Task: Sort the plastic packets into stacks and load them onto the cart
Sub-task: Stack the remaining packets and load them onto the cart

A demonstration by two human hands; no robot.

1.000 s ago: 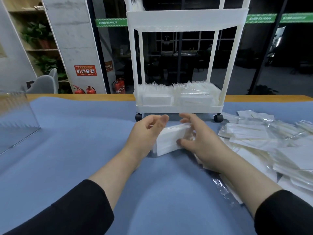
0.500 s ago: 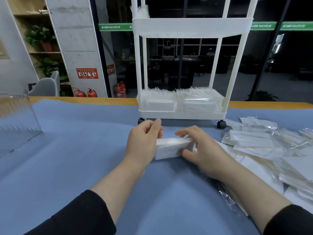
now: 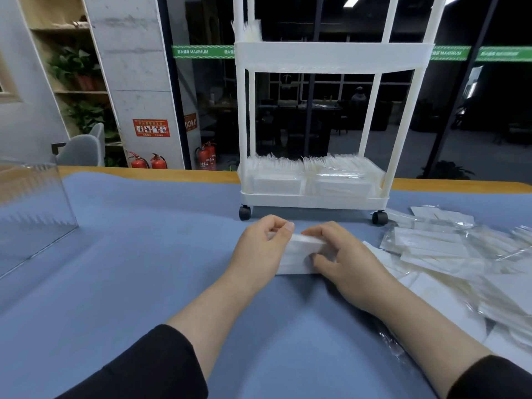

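Note:
A white stack of plastic packets (image 3: 299,256) stands on edge on the blue table cover (image 3: 144,254), just in front of the cart. My left hand (image 3: 259,249) grips its left end, fingers curled over the top. My right hand (image 3: 342,260) grips its right end, thumb on the near face and fingers over the top. The white wheeled cart (image 3: 313,197) stands behind the stack. Its bottom shelf holds two rows of upright packets (image 3: 311,174). More packets (image 3: 250,30) show on the left of its upper shelf.
A loose heap of clear packets (image 3: 460,260) spreads over the table to the right of my right hand. A clear acrylic box (image 3: 31,208) sits at the far left. The wooden table edge (image 3: 144,171) runs behind the cart.
Both hands have closed in on the stack and squared it up. The view has tilted down a little, so the cart sits lower in the frame.

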